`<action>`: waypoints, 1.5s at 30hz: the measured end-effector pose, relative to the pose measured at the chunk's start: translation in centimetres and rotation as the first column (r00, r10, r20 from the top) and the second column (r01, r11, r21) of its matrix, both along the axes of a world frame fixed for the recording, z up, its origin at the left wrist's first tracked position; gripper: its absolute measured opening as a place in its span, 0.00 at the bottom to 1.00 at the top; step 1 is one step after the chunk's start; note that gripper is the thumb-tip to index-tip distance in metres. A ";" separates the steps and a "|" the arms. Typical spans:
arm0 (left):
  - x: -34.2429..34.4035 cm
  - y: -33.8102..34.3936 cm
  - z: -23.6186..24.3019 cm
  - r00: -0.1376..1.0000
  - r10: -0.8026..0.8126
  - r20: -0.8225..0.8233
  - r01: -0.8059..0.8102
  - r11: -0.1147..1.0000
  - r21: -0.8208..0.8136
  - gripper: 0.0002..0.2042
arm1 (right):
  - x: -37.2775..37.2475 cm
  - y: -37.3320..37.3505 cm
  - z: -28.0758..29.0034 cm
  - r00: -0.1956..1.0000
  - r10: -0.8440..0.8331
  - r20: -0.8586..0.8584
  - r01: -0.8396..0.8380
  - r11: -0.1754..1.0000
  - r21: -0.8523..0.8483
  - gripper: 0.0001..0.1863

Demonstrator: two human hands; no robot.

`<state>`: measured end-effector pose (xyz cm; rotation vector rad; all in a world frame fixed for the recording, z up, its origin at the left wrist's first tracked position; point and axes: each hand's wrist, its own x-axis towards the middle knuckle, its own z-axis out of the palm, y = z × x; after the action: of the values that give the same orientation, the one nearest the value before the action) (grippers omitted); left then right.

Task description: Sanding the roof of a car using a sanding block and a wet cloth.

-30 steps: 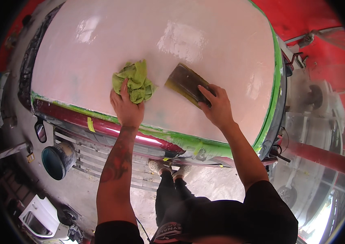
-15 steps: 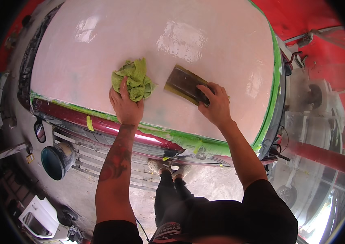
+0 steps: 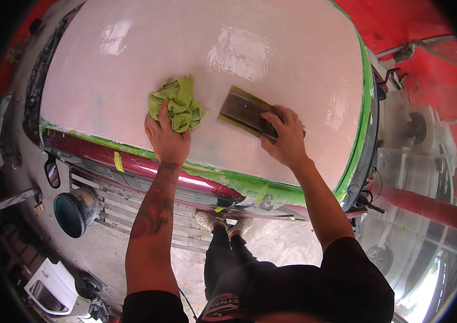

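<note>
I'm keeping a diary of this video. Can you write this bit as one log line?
left hand: on green rag | right hand: on sanding block | surface: pale car panel, green tape edge

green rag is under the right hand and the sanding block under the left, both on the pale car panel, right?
Not quite: the sides are swapped. The head view shows the green rag under the left hand and the sanding block under the right hand. Both do rest on the pale car panel.
</note>
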<state>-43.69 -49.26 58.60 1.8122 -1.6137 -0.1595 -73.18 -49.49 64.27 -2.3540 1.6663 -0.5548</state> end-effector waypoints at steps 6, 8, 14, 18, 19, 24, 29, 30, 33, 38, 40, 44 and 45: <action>0.0 0.0 -0.1 1.000 0.008 0.001 -0.008 1.000 -0.007 0.42 | 1.1 -1.0 0.9 0.997 0.006 -0.071 -0.006 1.000 0.001 0.30; -0.1 -0.1 0.1 1.000 0.012 -0.002 -0.012 1.000 0.009 0.43 | 1.3 -1.2 1.3 0.999 0.029 0.020 -0.031 0.993 0.110 0.28; -0.1 -0.1 -0.2 1.000 0.005 -0.018 -0.004 1.000 0.014 0.44 | 0.4 0.1 0.7 0.997 0.041 0.068 -0.047 0.996 0.081 0.28; 0.5 0.1 -0.3 1.000 0.007 -0.021 -0.006 0.999 0.042 0.43 | -1.5 9.3 -1.4 0.995 0.082 -0.051 -0.081 0.997 0.018 0.28; 0.4 0.2 -0.2 1.000 0.007 -0.019 -0.006 0.999 0.041 0.43 | -1.9 10.1 -0.9 0.988 0.118 -0.103 -0.120 0.993 -0.008 0.29; 0.1 0.2 -0.2 1.000 0.012 -0.003 -0.012 0.999 0.034 0.42 | -2.6 0.0 -1.8 0.951 0.156 -0.268 -0.206 0.964 -0.171 0.32; -0.7 -0.4 -0.1 0.999 -0.035 -0.020 0.034 0.999 -0.021 0.42 | -1.3 -14.3 -0.2 0.948 -0.126 -0.292 0.045 0.962 -0.269 0.22; -0.8 -0.4 -0.2 0.999 -0.024 -0.029 0.024 1.000 -0.004 0.42 | -1.0 -13.4 -0.3 0.947 -0.140 -0.289 0.059 0.960 -0.274 0.23; 0.8 0.2 -0.4 1.000 0.007 -0.006 -0.007 1.000 0.028 0.42 | 0.9 -5.7 -2.4 0.965 -0.060 -0.255 0.022 0.988 -0.151 0.29; 1.0 0.6 0.2 1.000 0.006 -0.002 -0.006 0.998 0.069 0.43 | 1.7 2.7 -1.6 0.960 0.105 -0.260 -0.104 0.994 0.016 0.31; 0.4 0.4 0.5 1.000 -0.004 -0.023 0.005 0.998 0.057 0.43 | 1.0 -3.5 -2.0 0.956 0.036 -0.291 -0.069 0.992 -0.103 0.31; -1.3 -0.3 -0.2 0.998 -0.030 -0.049 0.031 0.999 0.014 0.43 | 0.6 -17.6 1.2 0.978 -0.083 -0.189 0.048 0.982 -0.183 0.27; -0.8 -0.1 -0.3 0.999 -0.010 -0.046 0.012 0.999 0.040 0.43 | 1.6 -16.7 0.0 0.980 -0.081 -0.184 0.047 0.982 -0.181 0.27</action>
<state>-44.47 -49.34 58.33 1.8176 -1.5989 -0.2392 -71.62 -66.17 64.30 -2.5578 1.8509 -0.5221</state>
